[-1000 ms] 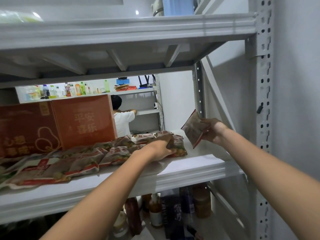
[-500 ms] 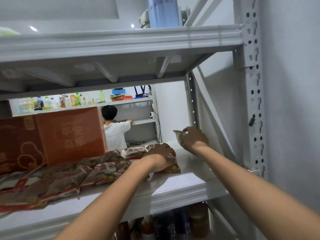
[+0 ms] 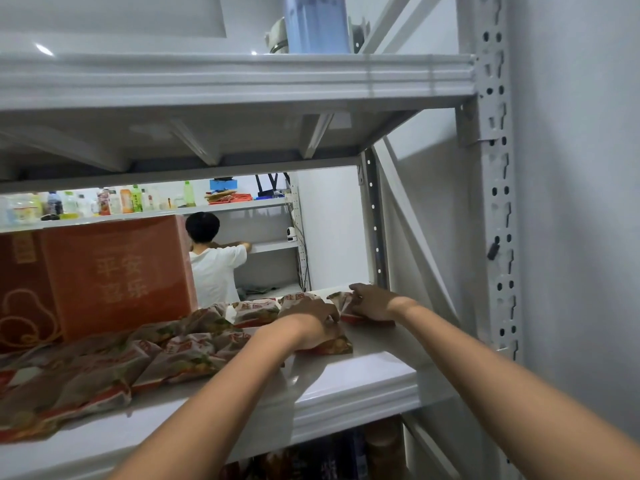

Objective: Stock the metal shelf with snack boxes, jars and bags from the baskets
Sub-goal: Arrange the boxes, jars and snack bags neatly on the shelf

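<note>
Head view | left hand (image 3: pixel 313 318) holds snack bags (image 3: pixel 194 348) | right hand (image 3: pixel 372 303) grips end bag (image 3: pixel 351 318)

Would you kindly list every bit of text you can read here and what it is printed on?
"平安" above "喜乐": front of the red carton.
"桂圆": the snack bags.
Too blurred to read: the yellow label on the left carton, and the far bottles.
</note>
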